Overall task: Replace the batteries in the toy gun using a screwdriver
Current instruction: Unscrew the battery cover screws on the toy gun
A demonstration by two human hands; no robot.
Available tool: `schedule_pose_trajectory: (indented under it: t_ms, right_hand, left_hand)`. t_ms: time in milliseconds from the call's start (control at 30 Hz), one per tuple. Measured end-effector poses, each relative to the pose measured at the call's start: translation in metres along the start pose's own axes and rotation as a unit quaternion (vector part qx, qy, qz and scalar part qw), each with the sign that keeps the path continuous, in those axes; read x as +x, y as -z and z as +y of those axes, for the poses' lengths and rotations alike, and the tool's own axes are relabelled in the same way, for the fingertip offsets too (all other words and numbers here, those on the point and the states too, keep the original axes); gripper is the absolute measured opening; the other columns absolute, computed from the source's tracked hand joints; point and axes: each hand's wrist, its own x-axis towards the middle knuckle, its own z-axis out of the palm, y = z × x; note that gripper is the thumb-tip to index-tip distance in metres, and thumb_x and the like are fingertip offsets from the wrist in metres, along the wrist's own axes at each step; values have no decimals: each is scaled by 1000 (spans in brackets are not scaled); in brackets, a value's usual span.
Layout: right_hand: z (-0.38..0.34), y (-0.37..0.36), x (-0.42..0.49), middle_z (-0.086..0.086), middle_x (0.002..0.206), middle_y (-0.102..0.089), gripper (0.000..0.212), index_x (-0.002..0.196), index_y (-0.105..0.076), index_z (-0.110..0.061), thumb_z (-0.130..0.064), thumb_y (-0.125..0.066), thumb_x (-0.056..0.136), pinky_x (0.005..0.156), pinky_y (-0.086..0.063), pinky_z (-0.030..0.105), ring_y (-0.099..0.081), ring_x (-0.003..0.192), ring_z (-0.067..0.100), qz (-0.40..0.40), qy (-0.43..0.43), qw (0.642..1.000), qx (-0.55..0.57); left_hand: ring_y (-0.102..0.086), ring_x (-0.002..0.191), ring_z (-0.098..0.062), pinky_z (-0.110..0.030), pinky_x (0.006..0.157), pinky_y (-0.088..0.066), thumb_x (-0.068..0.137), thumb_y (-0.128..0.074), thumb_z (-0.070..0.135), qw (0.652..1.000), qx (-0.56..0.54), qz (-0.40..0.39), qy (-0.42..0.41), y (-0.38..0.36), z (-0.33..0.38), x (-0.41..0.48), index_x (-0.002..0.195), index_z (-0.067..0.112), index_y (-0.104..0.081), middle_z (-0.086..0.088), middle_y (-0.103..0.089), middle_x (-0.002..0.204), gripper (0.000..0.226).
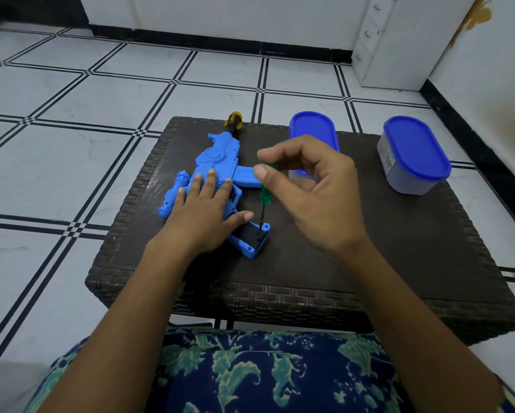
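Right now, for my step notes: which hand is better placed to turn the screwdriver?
Right. The right hand already pinches the green screwdriver, its tip on the black battery cover. The left hand lies flat on the blue toy gun, steadying it.

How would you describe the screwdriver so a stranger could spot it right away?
On the dark woven table lies a blue toy gun. Standing nearly upright over the black cover at the gun's near end is the screwdriver, pinched at the top by the right hand. Its green handle is the only green thing there; the containers are blue-lidded.
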Motion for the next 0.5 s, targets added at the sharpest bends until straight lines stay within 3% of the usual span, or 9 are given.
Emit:
schedule_pose_trajectory:
  t_ms: [133,267,400,500]
  right_hand:
    - [-1,-1,0,6,89,-73,13,85,-65,-7,-2,-77,81,61,-54,20,-71,84,16,9,5,1000,6]
    - [2,1,0,8,95,-74,12,88,-65,-8,2,-72,84,72,-61,30,-71,93,15,-4,-3,1000,26]
    - [1,-1,0,12,98,-62,17,91,-69,-10,1,-77,80,67,-54,18,-59,90,6,-12,11,1000,12]
    - [1,0,1,7,89,-62,20,85,-68,-10,-6,-84,74,63,-54,20,-58,83,11,6,5,1000,13]
  left_hand:
    - [17,148,-23,-46,119,5,89,-28,69,1000,-1,-1,1,1,0,0,154,27,4,-3,16,161,84]
    - [16,148,-22,-45,119,5,89,-29,68,1000,-2,0,2,1,1,-1,154,27,1,-3,15,161,83]
    - [16,148,-23,-45,119,6,90,-29,67,1000,-1,1,1,1,1,0,154,27,3,-3,16,161,83]
    - [17,148,-23,-46,119,6,90,-29,68,1000,-2,-1,-2,0,0,-1,154,27,4,-3,16,161,83]
